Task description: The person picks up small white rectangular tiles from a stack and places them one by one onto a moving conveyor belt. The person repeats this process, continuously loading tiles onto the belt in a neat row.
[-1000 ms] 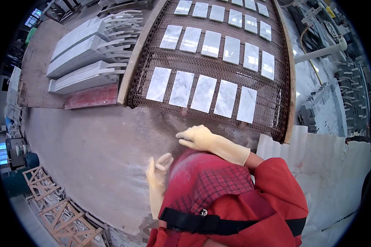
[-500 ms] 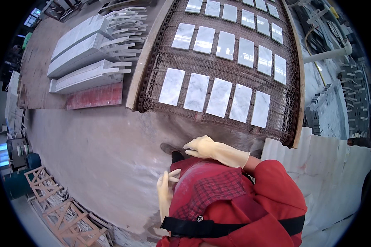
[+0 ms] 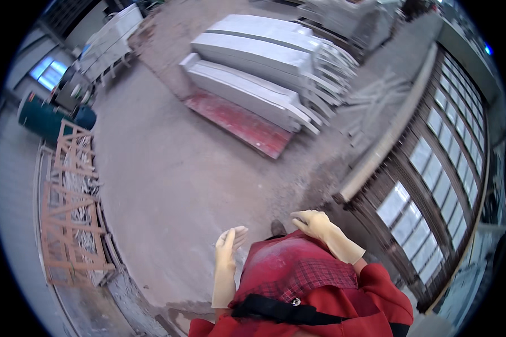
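Note:
Both of my hands wear long cream rubber gloves and hold nothing. My left hand (image 3: 230, 241) hangs in the air left of my red apron (image 3: 275, 256), its fingers stretched out and the thumb apart. Above the apron's right front is my right hand (image 3: 311, 222), fingers loosely extended leftward and slightly parted. To the right of it stands the mesh conveyor (image 3: 368, 216), carrying rows of pale marble tiles (image 3: 393, 203). Neither hand touches a tile.
Ahead, long white stone slabs (image 3: 253, 53) lie stacked on a red base (image 3: 236, 121). Stone strips (image 3: 371, 104) litter the floor between stack and conveyor. Wooden crates (image 3: 73, 224) stand along the left, with a dark green drum (image 3: 42, 119) beyond them.
My view has swung left, so the conveyor now sits at the right and the slab stack is ahead. Both hands stay empty at my sides.

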Demonstrator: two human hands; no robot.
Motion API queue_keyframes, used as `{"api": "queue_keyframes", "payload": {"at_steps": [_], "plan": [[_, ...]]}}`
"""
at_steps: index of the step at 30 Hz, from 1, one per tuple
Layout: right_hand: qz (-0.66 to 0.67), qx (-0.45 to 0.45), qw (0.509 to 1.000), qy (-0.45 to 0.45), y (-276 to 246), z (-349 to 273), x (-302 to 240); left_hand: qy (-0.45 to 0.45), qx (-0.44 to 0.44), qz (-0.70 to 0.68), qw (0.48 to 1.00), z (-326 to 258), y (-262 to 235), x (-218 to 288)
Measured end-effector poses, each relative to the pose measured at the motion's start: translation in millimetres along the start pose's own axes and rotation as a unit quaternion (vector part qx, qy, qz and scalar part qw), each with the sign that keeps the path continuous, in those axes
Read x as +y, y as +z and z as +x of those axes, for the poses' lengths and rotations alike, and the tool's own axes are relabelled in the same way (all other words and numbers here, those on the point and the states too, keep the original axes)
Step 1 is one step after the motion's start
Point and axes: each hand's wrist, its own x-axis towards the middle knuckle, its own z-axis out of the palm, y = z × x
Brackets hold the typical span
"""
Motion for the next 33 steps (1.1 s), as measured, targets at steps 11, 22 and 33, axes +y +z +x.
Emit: {"api": "queue_keyframes", "payload": {"at_steps": [11,22,33], "plan": [[-0.104,-0.108,0.980,-0.127,12,249,-96,0.008,0.040,-0.072,0.997,150,-73,73],[-0.104,-0.168,0.976,-0.087,-39,517,-199,0.017,0.057,-0.060,0.996,344,-100,267],[-0.074,-0.115,0.989,-0.064,-86,655,-200,-0.007,0.017,-0.026,0.999,531,-81,356]]}}
